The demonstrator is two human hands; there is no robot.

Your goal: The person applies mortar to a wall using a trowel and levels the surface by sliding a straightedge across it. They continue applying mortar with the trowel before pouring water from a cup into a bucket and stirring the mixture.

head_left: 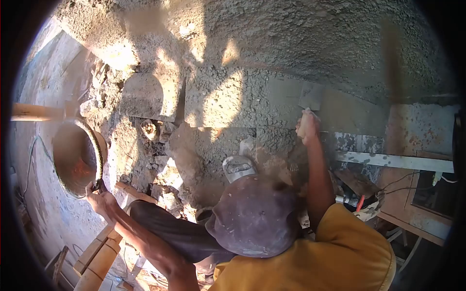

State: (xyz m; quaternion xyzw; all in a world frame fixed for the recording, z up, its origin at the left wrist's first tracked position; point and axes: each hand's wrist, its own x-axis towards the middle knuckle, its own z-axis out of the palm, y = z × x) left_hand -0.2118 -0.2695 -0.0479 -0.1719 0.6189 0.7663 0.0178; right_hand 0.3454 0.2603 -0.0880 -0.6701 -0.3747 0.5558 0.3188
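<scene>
My left hand [101, 199] is closed at the thick lower rim of a bucket [99, 145], which is tilted so its mouth shows. My right hand [308, 127] reaches forward, wrapped round the handle of a trowel [311, 95]. Its flat grey blade lies against a smooth grey mortar band [352, 111]. Left of the blade, the mortar surface [221, 99] turns coarse and patchy, partly sunlit. A cap [259, 218] and a yellow shirt [335, 257] fill the lower middle, between the two arms. The bent leg in dark trousers [165, 228] is near my left forearm.
Rough plaster [310, 39] spreads across the top. Broken rubble [167, 179] lies in the middle left, beside a grey-white rounded object [239, 167]. A bamboo pole [36, 112] enters from the left, timber [99, 252] lies below. A pale bar [395, 160] and wires are on the right.
</scene>
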